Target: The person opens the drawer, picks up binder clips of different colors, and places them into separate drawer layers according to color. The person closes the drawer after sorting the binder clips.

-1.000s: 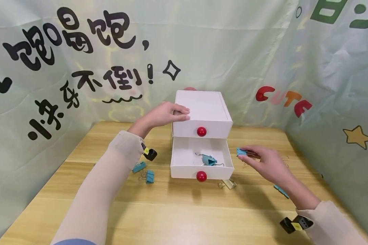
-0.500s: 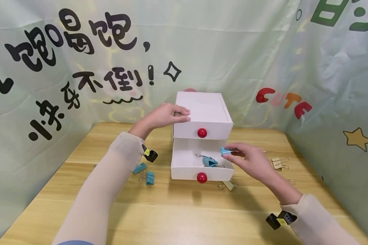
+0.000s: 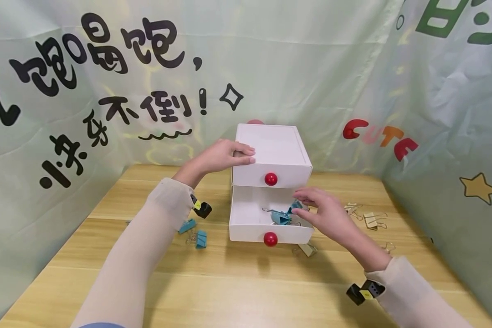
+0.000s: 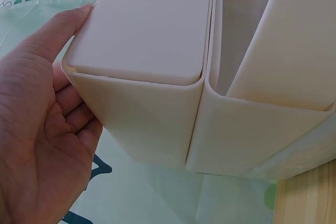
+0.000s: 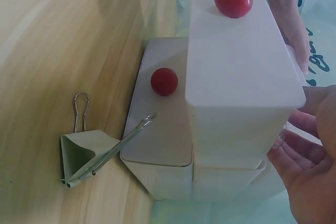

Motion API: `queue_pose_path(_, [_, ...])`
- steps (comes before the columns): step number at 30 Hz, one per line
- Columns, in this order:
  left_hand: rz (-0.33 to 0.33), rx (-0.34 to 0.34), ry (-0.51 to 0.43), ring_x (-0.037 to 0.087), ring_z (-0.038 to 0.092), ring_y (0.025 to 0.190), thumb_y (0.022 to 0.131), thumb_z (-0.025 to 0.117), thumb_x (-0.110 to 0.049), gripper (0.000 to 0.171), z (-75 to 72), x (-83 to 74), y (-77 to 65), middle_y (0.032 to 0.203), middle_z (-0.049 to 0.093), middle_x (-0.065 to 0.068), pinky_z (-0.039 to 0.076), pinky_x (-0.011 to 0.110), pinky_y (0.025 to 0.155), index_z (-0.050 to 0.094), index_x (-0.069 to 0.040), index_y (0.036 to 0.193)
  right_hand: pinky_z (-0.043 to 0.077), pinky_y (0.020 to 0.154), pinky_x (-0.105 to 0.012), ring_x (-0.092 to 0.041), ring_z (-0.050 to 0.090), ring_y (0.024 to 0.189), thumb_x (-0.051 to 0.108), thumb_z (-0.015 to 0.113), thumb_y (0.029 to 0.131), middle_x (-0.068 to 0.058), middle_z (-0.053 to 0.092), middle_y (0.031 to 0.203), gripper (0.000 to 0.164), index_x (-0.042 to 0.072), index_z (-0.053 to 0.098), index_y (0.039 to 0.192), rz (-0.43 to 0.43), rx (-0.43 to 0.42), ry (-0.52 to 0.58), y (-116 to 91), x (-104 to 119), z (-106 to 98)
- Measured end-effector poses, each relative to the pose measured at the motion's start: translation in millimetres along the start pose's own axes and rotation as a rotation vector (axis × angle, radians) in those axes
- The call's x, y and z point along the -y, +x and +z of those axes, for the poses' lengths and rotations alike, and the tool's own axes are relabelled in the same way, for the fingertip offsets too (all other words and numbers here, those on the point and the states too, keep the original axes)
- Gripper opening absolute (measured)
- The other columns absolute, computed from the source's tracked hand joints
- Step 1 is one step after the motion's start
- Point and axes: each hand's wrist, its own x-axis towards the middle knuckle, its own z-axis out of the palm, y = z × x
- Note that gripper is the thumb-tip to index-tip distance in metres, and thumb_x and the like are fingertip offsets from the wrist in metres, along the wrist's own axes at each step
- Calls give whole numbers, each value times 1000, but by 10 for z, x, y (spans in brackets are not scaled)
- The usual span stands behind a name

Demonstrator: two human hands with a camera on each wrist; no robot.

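Blue binder clip (image 3: 296,205) now inside the lower drawer (image 3: 250,233), my right hand (image 3: 330,215) spread around it

A second ago I was pinching it right of the drawer; now it lies tilted inside, just beside the other blue clip (image 3: 280,218), and my thumb and fingers look parted, as if letting go. That probably makes one more stowed. My left hand (image 3: 223,156) rests on the white cabinet (image 3: 276,143) above the drawer; two loose blue clips (image 3: 201,239) lie left of it
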Motion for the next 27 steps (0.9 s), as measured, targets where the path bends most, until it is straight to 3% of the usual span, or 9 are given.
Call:
queue_pose_path(11, [14, -6, 19, 8, 44, 116, 76, 55, -59, 51, 9, 5, 2, 124, 52, -7, 37, 26, 92, 62, -26, 114, 47, 81, -36, -19, 57, 99, 27, 67, 80, 2, 56, 112, 33, 15, 60, 110, 59, -38, -3, -126, -85, -65])
queue_pose_path(27, [4, 3, 24, 7, 44, 115, 75, 55, -60, 52, -1, -4, 3, 124, 52, -8, 37, 26, 92, 61, -27, 114, 44, 80, -45, -22, 56, 98, 39, 62, 81, 1, 59, 107, 40, 17, 58, 114, 147, -22, -66, -536, -473, -242])
